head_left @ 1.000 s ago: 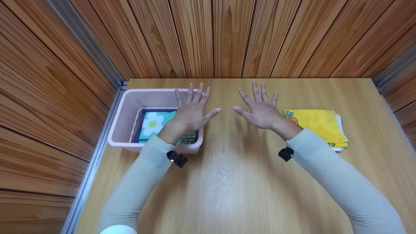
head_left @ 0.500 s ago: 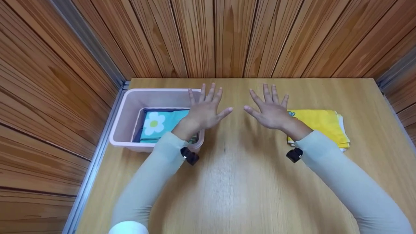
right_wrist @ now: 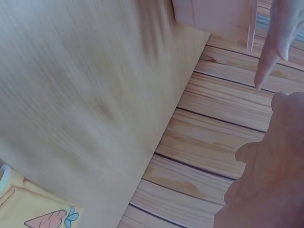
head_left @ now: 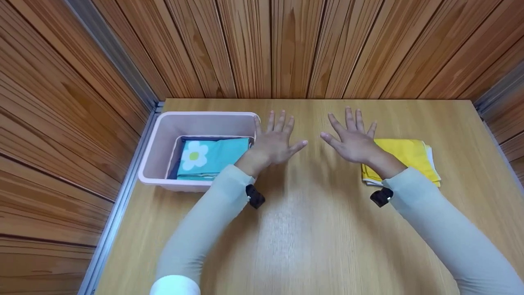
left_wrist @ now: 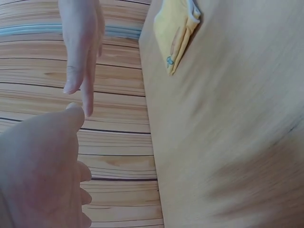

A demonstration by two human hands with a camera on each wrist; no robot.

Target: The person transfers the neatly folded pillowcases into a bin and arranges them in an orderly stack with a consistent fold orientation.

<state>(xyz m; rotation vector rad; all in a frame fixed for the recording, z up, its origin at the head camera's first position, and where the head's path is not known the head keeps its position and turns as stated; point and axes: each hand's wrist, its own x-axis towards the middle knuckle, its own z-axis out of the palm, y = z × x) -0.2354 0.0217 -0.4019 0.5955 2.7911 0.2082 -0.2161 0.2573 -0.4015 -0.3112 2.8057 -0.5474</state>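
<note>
Fingers spread, my left hand (head_left: 275,144) hovers above the table by the right rim of a pale pink plastic bin (head_left: 161,143), holding nothing. Inside the bin lies a folded turquoise cloth (head_left: 221,153) with a white flower, on top of darker fabric. My right hand (head_left: 355,143), also spread and holding nothing, is over the table at the left edge of a folded yellow cloth (head_left: 403,153) with a white edge. Its wrist covers part of that cloth. The right wrist view shows a carrot print on the yellow cloth (right_wrist: 28,204).
The wooden table (head_left: 286,237) reaches back to a plank wall (head_left: 290,49). Another plank wall (head_left: 49,135) stands on the left, with a metal rail (head_left: 118,213) along the table's side. Dark wrist devices (head_left: 256,196) sit at both cuffs.
Both spread hands have drifted to the right. More of the turquoise cloth is uncovered, while the right hand and wrist overlap the yellow cloth's left part. The bin and cloths stay in place.
</note>
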